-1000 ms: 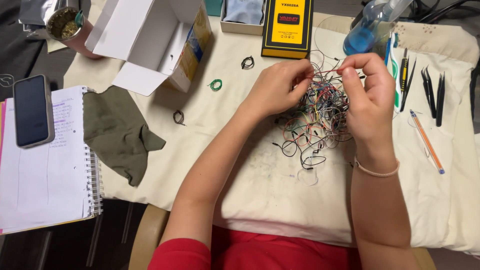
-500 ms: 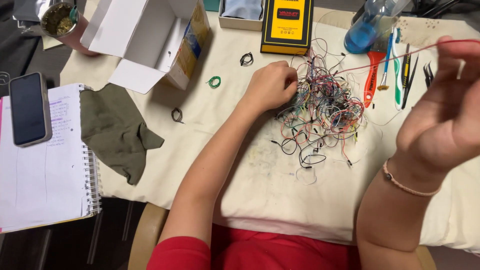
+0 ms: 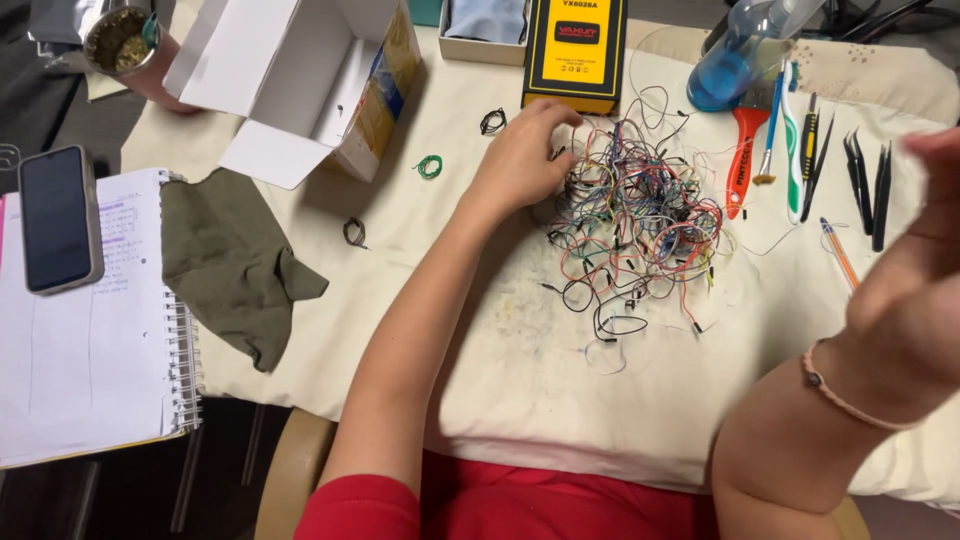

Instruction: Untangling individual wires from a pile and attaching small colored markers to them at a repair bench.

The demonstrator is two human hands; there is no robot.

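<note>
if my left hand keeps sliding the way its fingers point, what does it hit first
Most likely the yellow box. The left hand rests at the edge of the wire tangle, with its fingers aimed up and right, just short of the box's near end.

red top [image 3: 520, 505] | bare forearms | thin cord bracelet [image 3: 850, 400], right wrist

- The tangle of wires [image 3: 635, 215] had thin, smooth plastic coating in many colours
- The table cover [image 3: 520, 350] was matt cream cloth, stained near the middle
- The rag [image 3: 235, 262] on the left was dull olive cloth
- The open box [image 3: 300, 85] was white card, the notebook [image 3: 95, 370] matt paper
- The phone [image 3: 60, 218] was glossy
</note>
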